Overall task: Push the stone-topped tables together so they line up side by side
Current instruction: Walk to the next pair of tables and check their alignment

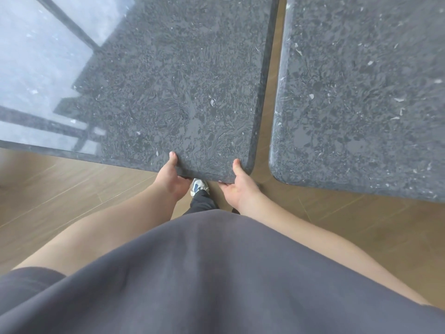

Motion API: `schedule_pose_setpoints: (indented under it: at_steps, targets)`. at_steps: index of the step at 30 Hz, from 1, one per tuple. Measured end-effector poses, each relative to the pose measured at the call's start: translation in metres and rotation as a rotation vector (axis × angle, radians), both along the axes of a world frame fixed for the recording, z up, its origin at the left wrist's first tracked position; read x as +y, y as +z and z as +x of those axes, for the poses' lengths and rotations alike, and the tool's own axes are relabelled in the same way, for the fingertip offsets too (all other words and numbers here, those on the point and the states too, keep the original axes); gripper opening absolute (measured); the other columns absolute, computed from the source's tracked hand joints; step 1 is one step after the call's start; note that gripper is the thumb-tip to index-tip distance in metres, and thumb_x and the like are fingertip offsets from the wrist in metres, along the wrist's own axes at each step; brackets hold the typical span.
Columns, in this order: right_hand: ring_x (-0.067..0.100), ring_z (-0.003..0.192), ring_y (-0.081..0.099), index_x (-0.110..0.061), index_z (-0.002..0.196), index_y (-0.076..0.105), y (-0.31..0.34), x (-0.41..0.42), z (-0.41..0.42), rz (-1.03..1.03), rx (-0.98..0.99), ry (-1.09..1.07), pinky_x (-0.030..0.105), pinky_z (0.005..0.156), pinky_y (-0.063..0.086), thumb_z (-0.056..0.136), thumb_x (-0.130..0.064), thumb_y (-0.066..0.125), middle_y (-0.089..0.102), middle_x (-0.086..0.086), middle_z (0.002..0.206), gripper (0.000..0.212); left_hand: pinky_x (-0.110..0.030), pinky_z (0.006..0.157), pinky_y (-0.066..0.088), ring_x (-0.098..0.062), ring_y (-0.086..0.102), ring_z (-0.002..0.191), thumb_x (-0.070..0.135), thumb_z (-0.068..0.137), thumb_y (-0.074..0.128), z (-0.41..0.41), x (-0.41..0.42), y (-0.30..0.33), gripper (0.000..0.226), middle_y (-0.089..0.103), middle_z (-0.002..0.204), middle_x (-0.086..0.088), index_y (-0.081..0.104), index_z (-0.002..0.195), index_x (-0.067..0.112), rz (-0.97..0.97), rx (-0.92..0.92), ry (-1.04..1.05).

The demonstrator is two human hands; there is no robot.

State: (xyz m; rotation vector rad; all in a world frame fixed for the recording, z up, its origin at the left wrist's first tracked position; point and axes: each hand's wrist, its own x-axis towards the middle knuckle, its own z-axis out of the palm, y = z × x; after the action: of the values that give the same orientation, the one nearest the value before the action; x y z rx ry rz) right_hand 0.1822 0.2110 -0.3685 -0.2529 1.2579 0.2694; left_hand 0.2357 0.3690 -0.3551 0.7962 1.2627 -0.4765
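The table (183,92) under my thumbs is dark grey stone, mottled with black swirls and white flecks. The neighbouring table (361,104) matches it. The floor (72,189) is tan wood planks. My shirt (216,273) is plain charcoal; my shoe (198,185) white and blue.

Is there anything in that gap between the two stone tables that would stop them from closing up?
Nothing visible does. Between the left table, which both hands grip at its near edge (left hand, right hand), and the right table only bare wooden floor shows. What lies under the tabletops is hidden.
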Motion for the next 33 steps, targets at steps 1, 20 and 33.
schedule_pose_setpoints:
  at_steps: [1, 20, 33]
  targets:
    - [0.035, 0.118, 0.063, -0.006, 0.132, 0.054, 0.001, 0.000, 0.001, -0.008, 0.005, -0.005, 0.054, 0.109, 0.046, 0.093, -0.031, 0.072, 0.066, 0.017, 0.127, 0.050, -0.048, 0.063, 0.058, -0.029, 0.075, 0.081, 0.041, 0.097, 0.066, 0.000, 0.000, -0.001, 0.032, 0.078, 0.078, -0.012, 0.063, 0.109, 0.011, 0.008, 0.001, -0.002]
    - [0.029, 0.083, 0.067, -0.004, 0.099, 0.058, 0.013, -0.050, 0.016, -0.007, 0.059, 0.150, 0.045, 0.083, 0.055, 0.094, -0.033, 0.070, 0.069, 0.014, 0.093, 0.031, -0.051, 0.078, 0.060, -0.034, 0.073, 0.095, 0.040, 0.095, 0.069, 0.005, -0.041, -0.011, 0.037, 0.073, 0.106, -0.016, 0.062, 0.117, 0.011, 0.026, 0.035, 0.065]
    - [0.029, 0.079, 0.066, -0.005, 0.103, 0.058, 0.025, -0.060, 0.019, 0.027, 0.071, 0.146, 0.037, 0.047, 0.057, 0.094, -0.032, 0.069, 0.067, 0.014, 0.091, 0.031, -0.049, 0.064, 0.061, -0.033, 0.076, 0.085, 0.040, 0.095, 0.068, 0.006, -0.050, -0.005, 0.033, 0.078, 0.097, -0.016, 0.064, 0.111, 0.011, 0.006, 0.028, 0.117]
